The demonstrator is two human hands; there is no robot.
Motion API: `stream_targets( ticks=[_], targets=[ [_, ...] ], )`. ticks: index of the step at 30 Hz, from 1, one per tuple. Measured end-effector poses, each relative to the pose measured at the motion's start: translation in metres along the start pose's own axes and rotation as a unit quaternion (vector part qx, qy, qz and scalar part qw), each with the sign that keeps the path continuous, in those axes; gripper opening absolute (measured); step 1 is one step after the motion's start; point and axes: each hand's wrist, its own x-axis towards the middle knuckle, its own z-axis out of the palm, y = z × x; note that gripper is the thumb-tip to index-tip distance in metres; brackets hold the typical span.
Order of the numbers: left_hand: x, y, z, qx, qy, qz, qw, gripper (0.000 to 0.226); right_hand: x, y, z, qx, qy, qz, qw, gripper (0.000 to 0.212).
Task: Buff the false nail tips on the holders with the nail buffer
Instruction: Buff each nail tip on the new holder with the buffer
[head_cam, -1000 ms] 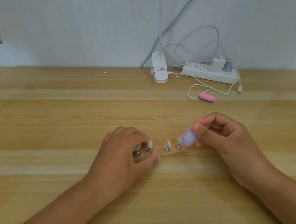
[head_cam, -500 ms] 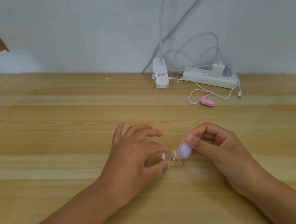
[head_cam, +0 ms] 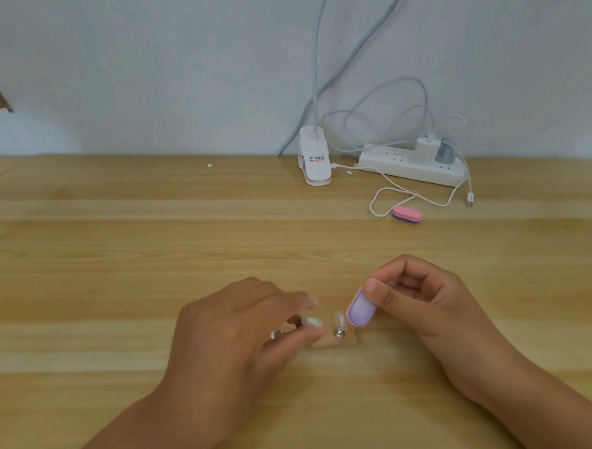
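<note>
A small wooden strip (head_cam: 345, 343) lies on the table and carries metal holders with clear false nail tips. One nail tip (head_cam: 339, 318) stands upright on its holder near the strip's right end. My right hand (head_cam: 430, 310) pinches a purple nail buffer (head_cam: 362, 310) between thumb and fingers, its lower end just right of that tip. My left hand (head_cam: 234, 334) is motion-blurred and covers the strip's left part. Its thumb and forefinger pinch another tip on its holder (head_cam: 311, 323).
A second pink and purple buffer (head_cam: 406, 214) lies further back on the right. Behind it are a white power strip (head_cam: 407, 168) with plugs, loose white cables (head_cam: 378, 201) and a white clip lamp base (head_cam: 314, 163) by the wall.
My left hand lifted off the strip, spread its fingers, then closed thumb and forefinger round a tip on its holder. My right hand with the buffer stayed just right of the end tip.
</note>
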Motion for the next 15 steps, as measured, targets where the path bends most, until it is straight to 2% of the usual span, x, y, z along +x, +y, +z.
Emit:
stream_targets(
  ticks=[3, 10, 15],
  targets=[
    [0.004, 0.0, -0.004, -0.076, 0.011, -0.078, 0.994, 0.017, 0.0, 0.0, 0.0, 0.01, 0.004, 0.0, 1.0, 0.021],
    [0.006, -0.001, -0.005, -0.005, 0.03, -0.005, 1.0, 0.012, -0.001, -0.003, 0.001, 0.043, 0.035, 0.003, 0.998, 0.03],
    [0.003, 0.012, 0.005, -0.05, 0.009, -0.045, 0.998, 0.017, -0.011, -0.007, 0.011, 0.077, 0.031, -0.027, 0.996, 0.025]
  ],
)
